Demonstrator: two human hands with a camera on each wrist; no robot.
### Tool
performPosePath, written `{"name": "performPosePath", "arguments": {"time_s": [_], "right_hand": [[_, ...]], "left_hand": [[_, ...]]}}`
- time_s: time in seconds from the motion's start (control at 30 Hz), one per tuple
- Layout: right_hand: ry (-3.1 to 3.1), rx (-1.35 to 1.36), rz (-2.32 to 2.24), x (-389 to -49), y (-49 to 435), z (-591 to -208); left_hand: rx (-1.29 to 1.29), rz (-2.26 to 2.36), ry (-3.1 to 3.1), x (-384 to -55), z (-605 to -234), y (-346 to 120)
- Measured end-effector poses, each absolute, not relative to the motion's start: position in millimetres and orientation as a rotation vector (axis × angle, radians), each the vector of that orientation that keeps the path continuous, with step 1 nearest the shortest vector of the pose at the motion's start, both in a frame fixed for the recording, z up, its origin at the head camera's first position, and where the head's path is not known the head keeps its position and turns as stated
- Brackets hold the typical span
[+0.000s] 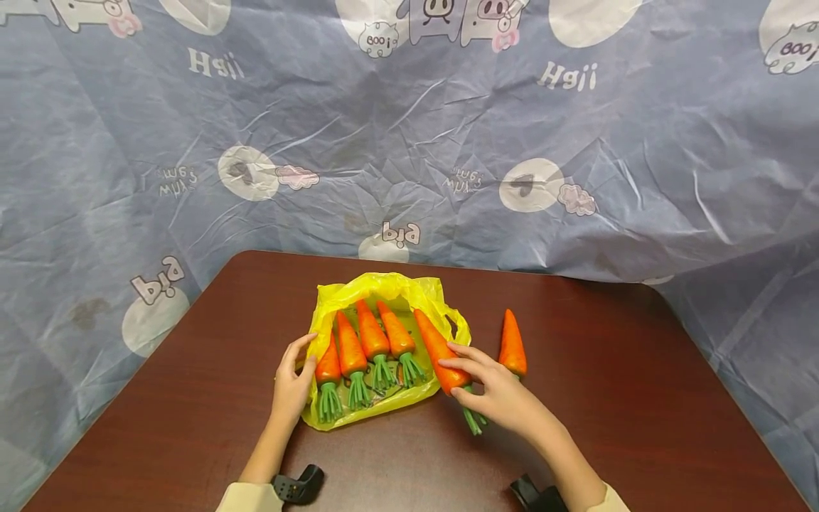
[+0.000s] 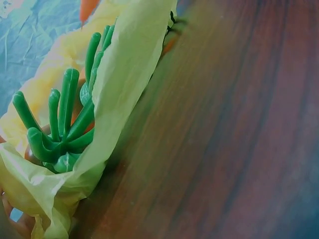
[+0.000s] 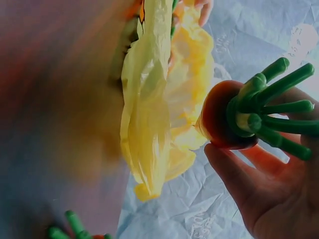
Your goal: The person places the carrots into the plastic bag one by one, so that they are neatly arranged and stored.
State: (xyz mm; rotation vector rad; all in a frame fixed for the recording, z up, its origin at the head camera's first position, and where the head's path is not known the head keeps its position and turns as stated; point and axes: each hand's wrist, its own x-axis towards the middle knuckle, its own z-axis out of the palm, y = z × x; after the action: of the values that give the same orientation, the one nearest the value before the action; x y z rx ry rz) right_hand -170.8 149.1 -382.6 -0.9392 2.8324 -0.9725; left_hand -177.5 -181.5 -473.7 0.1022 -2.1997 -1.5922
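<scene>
A yellow plastic bag (image 1: 409,404) lies open on the table, with several toy carrots (image 1: 372,331) side by side in it, green tops toward me. My left hand (image 1: 293,384) holds the bag's left edge between thumb and fingers; in the left wrist view the bag partly hides the fingers. At the bag's right side, my right hand (image 1: 502,395) grips another carrot (image 1: 436,348) near its thick end, its tip pointing over the bag's opening. The right wrist view shows this carrot's green stems (image 3: 271,107) up close. One more carrot (image 1: 512,345) lies to the right, partly behind the right hand.
The dark brown table (image 1: 614,384) extends on both sides of the bag. Behind it hangs a grey-blue printed cloth (image 1: 397,128). Each wrist wears a black strap device, such as the left wrist device (image 1: 299,486).
</scene>
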Motion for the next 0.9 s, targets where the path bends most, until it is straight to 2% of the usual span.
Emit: {"name": "performPosePath", "arguments": {"time_s": [0.27,0.5,0.9], "right_hand": [[2.835,-0.992,-0.987,-178.8,136.3,-371.5],[2.764,-1.016,-0.989,-186.8,124.8,-374.0],[2.755,-0.917,-0.852,-223.0,99.9,-374.3]], "left_hand": [[0.100,-1.616,-2.225,-170.6,-457.5,-174.9],[0.080,-1.604,-2.194,-178.4,-473.6,-182.2],[0.092,-1.582,-2.240,-178.5,-472.9,-184.5]]}}
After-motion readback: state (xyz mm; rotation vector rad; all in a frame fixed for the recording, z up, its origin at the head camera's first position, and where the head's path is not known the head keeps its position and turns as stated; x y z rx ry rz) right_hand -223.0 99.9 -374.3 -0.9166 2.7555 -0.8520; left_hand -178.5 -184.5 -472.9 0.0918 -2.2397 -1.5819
